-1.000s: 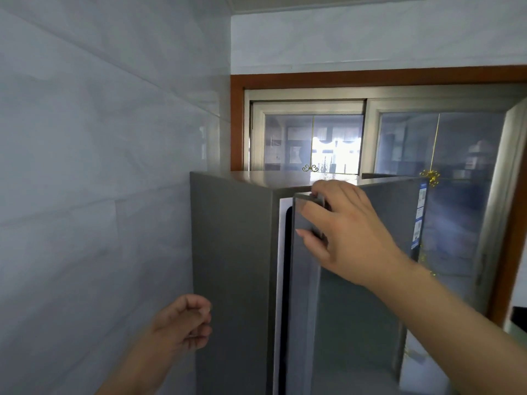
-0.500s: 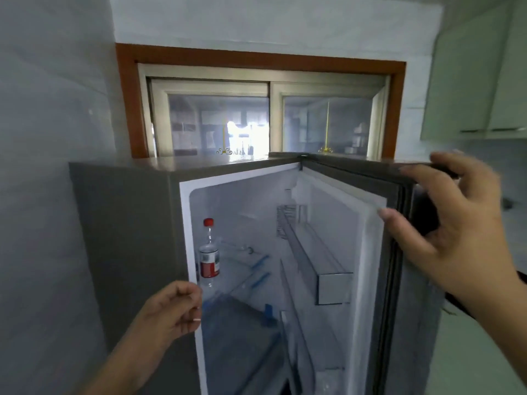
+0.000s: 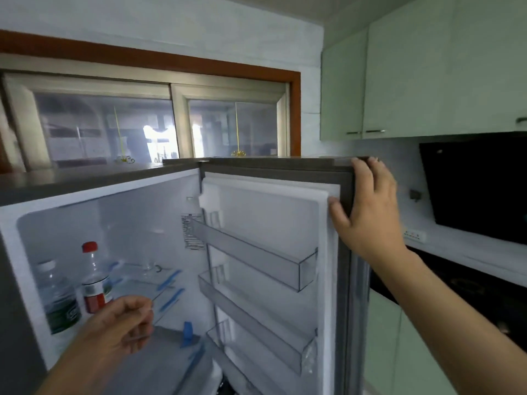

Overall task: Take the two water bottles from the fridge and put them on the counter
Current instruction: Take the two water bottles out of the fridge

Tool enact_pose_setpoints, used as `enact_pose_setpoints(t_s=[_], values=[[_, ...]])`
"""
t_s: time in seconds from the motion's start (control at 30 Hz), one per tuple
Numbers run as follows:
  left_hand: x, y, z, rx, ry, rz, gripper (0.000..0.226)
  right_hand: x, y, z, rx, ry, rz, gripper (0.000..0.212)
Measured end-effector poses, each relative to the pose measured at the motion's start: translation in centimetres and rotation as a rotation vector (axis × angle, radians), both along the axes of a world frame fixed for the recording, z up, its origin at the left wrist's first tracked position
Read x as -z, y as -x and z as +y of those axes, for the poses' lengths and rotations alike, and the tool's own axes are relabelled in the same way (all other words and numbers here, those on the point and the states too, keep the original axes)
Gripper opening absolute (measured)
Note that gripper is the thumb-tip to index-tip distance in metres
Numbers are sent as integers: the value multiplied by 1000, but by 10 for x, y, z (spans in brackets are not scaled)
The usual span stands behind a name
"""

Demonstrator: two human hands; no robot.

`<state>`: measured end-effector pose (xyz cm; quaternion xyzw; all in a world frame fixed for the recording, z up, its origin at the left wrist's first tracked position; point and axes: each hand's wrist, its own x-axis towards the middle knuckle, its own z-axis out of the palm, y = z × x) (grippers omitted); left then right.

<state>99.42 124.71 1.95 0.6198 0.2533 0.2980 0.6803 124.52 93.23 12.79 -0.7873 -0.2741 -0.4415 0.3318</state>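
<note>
The grey fridge (image 3: 85,181) stands open. On a glass shelf at its left side stand two clear water bottles: one with a white cap and green label (image 3: 58,297), one with a red cap and red label (image 3: 95,280) just right of it. My left hand (image 3: 119,329) hovers in front of the shelf, fingers loosely curled, holding nothing, just below the red-label bottle. My right hand (image 3: 368,212) grips the top outer corner of the fridge door (image 3: 271,218), which is swung wide to the right.
Several clear door shelves (image 3: 256,252) line the inside of the door. A white counter (image 3: 456,252) with a black cooktop (image 3: 456,289) lies at the right, under pale green cabinets (image 3: 427,75) and a black hood (image 3: 479,186). A window sits behind the fridge.
The door has swung from nearly shut to wide open under my right hand. Both bottles have come into view. My left hand has moved in toward the shelf.
</note>
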Motion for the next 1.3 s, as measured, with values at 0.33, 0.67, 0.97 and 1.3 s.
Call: enact_pose_setpoints(t_s=[0.33,0.67,0.97,1.3], values=[[-7,-84,-52,134,-92,-68,19,-22,-76,-30,-39,36,208,70],[-24,-133,-98,220,-116,-108,5,-29,-132,-37,-130,24,366,71],[-30,-144,-93,202,-179,-63,19,-27,-148,-25,-123,-96,413,72],[-37,-107,-19,-41,-185,-65,13,13,-49,94,-434,-232,213,63]])
